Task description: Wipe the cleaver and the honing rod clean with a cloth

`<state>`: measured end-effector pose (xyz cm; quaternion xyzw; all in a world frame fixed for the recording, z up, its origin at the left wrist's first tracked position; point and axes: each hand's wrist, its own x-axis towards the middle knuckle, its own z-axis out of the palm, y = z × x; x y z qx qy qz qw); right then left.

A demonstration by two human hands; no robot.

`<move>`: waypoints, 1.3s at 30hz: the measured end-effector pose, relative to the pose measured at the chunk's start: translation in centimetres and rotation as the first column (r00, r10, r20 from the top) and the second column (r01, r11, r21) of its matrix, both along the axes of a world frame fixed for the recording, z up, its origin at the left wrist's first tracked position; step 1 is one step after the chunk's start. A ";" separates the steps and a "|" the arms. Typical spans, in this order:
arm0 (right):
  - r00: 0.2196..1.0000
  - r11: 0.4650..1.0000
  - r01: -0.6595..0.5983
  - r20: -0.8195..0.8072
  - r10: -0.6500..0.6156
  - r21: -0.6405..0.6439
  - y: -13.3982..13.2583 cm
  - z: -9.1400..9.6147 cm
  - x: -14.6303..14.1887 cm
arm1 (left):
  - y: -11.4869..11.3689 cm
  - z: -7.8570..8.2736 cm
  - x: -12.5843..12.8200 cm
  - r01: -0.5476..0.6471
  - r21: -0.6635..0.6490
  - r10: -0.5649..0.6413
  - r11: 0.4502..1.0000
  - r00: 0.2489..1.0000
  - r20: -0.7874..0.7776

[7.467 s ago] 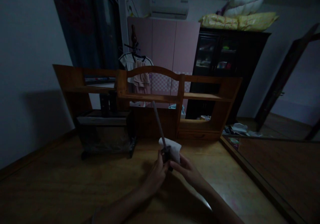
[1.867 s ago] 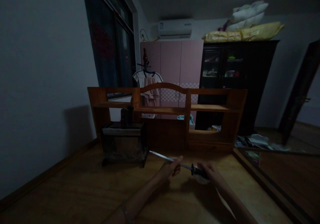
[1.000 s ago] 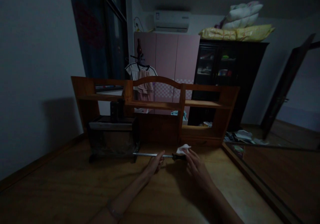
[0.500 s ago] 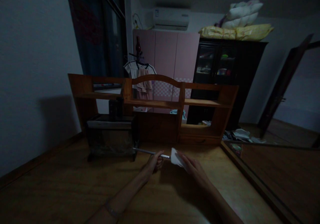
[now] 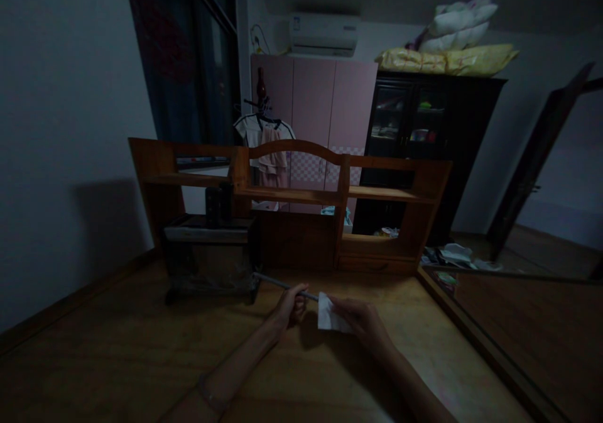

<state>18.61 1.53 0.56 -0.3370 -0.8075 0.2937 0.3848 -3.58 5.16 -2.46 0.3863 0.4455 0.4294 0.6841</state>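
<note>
My left hand (image 5: pixel 292 305) is closed around a thin grey rod (image 5: pixel 272 280), which sticks out toward the upper left and a little to the right of the fist. What kind of rod it is I cannot make out in the dim light. In my right hand (image 5: pixel 362 322) is a folded white tissue (image 5: pixel 330 315), pinched between thumb and fingers. The tissue's left edge meets the rod's right end and covers it. Both hands are held above the wooden desk top (image 5: pixel 141 360).
Left of the hands stands a dark box-like case (image 5: pixel 210 266) with clear-looking sides and a black object (image 5: pixel 217 206) on top. Behind runs a wooden desk shelf (image 5: pixel 292 195). Farther back are a pink wardrobe (image 5: pixel 311 102), a black cabinet (image 5: pixel 471 134) and hanging clothes (image 5: pixel 271 143).
The tissue has shifted slightly left and down, now over the rod's right end, and its flat side faces me more. The rod tilts a bit more. My left hand has barely moved.
</note>
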 end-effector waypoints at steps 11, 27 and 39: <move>0.989 0.986 0.141 -0.027 -0.144 -0.091 0.7 -0.5 0.5 | 0.6 -1.4 -0.1 -0.049 -0.016 0.050 0.999 0.997 0.055; 0.993 0.991 0.113 -0.004 -0.114 -0.071 -0.3 -0.4 0.2 | 0.6 -1.3 -0.2 -0.002 0.008 0.001 1.000 0.987 0.163; 0.996 0.931 -0.075 -0.069 0.054 -0.357 -0.2 0.5 0.4 | -1.2 0.5 0.1 0.452 0.008 -0.452 0.892 0.892 0.027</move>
